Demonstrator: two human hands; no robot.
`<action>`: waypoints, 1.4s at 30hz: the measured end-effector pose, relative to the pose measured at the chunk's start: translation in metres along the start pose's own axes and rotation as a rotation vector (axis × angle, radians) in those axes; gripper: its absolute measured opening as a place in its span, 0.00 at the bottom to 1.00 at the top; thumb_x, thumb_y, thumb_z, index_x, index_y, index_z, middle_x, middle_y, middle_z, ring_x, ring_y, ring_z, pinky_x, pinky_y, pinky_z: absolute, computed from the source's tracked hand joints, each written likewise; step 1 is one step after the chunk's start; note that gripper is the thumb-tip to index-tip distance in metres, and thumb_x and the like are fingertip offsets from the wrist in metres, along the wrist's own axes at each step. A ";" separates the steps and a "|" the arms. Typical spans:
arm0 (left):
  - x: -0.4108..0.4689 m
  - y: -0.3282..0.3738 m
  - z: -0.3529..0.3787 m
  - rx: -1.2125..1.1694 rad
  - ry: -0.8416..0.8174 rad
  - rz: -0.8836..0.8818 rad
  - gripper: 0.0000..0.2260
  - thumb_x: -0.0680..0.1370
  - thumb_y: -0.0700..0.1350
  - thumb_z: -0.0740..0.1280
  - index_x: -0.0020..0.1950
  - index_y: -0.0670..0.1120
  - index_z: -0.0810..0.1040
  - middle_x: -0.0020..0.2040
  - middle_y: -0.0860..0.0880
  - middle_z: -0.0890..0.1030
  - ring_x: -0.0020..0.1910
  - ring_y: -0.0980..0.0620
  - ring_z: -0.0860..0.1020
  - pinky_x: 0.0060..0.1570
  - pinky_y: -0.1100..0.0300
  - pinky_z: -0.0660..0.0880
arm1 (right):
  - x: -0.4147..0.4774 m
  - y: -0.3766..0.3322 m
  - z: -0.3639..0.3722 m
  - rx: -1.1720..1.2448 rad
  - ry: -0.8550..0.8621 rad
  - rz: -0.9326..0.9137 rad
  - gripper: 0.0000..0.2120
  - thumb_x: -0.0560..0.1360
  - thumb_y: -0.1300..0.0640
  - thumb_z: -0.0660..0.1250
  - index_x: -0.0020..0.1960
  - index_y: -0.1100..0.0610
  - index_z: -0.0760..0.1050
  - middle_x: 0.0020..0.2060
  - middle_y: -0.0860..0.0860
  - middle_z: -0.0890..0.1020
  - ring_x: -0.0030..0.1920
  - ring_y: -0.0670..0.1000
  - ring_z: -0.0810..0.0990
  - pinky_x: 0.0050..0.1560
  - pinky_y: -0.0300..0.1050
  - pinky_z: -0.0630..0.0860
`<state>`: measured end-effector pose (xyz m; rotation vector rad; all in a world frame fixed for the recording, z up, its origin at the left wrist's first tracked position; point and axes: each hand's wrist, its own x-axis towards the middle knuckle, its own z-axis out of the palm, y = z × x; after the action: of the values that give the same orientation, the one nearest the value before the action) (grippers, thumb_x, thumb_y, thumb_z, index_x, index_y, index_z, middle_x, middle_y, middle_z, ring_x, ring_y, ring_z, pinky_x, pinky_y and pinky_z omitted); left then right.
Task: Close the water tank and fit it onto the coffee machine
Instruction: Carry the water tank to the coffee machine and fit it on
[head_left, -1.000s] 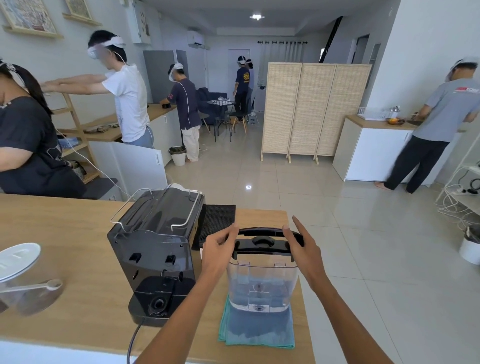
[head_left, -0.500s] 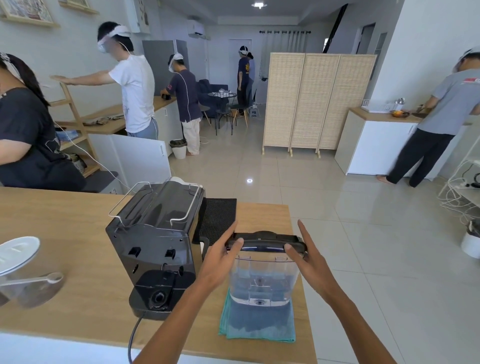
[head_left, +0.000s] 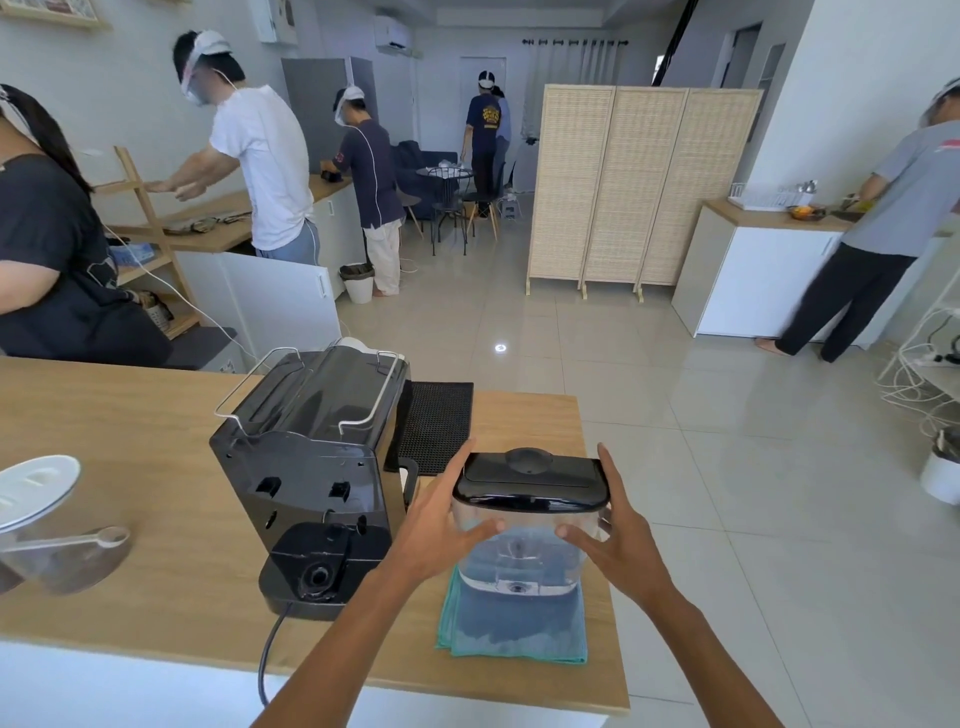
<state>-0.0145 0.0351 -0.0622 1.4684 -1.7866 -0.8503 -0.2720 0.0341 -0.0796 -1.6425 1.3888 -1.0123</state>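
Note:
A clear water tank (head_left: 524, 556) with water in it stands on a teal cloth (head_left: 511, 631) near the counter's right end. Its black lid (head_left: 532, 480) lies flat on top, closed. My left hand (head_left: 441, 525) grips the tank's left side and my right hand (head_left: 618, 540) grips its right side, fingers wrapped onto the front. The black coffee machine (head_left: 311, 467) stands just left of the tank, its back facing me, with an empty black base dock (head_left: 319, 574) at the bottom.
A black rubber mat (head_left: 434, 423) lies behind the machine. A clear jar with a white lid and spoon (head_left: 47, 525) sits at the far left. The machine's power cord (head_left: 267, 660) hangs over the front edge of the wooden counter (head_left: 119, 447). Several people work around the room.
The lid has gone from raised to flat on the tank. Both hands have slid from the lid down to the tank's sides.

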 end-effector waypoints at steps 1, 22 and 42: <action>0.001 0.000 0.000 -0.021 0.001 0.006 0.47 0.69 0.64 0.76 0.78 0.72 0.48 0.74 0.63 0.65 0.74 0.53 0.66 0.70 0.48 0.69 | 0.001 0.000 0.000 0.012 0.007 0.002 0.51 0.68 0.47 0.76 0.80 0.41 0.47 0.63 0.23 0.70 0.59 0.23 0.70 0.55 0.20 0.67; -0.090 -0.008 -0.074 -0.222 0.279 0.044 0.46 0.67 0.60 0.78 0.80 0.63 0.58 0.43 0.65 0.75 0.45 0.55 0.68 0.47 0.61 0.69 | -0.052 -0.090 0.058 0.043 0.097 -0.155 0.46 0.64 0.45 0.76 0.75 0.35 0.54 0.56 0.18 0.73 0.56 0.25 0.74 0.55 0.21 0.68; -0.104 -0.089 -0.215 -0.207 0.239 0.112 0.50 0.70 0.59 0.77 0.82 0.62 0.47 0.79 0.57 0.67 0.76 0.58 0.67 0.74 0.46 0.67 | -0.036 -0.156 0.233 0.032 0.214 -0.143 0.46 0.74 0.54 0.74 0.80 0.38 0.48 0.68 0.30 0.73 0.68 0.38 0.73 0.69 0.40 0.70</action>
<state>0.2264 0.1081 -0.0227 1.2665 -1.5394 -0.7445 -0.0004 0.1019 -0.0373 -1.6676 1.3985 -1.3195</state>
